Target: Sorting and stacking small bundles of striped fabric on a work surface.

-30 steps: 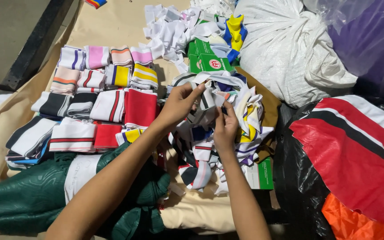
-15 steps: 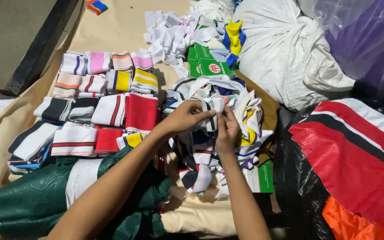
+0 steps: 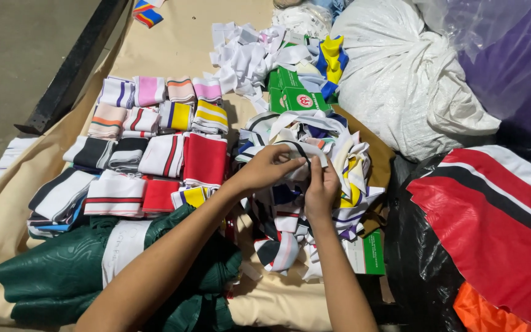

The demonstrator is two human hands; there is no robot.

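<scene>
Under my left hand (image 3: 265,169) the knit strip (image 3: 299,150) is white with a black stripe. Left of it lie a red band (image 3: 204,160), a yellow-and-white striped one (image 3: 211,115) and a pink one (image 3: 150,90). Beyond my hands sits a green box (image 3: 296,98); below my left arm, dark green cloth (image 3: 50,276).

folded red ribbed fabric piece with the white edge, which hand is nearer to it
Left. The left hand is just right of the folded red ribbed fabric piece; the right hand lies farther right, over the loose strip pile.
</scene>
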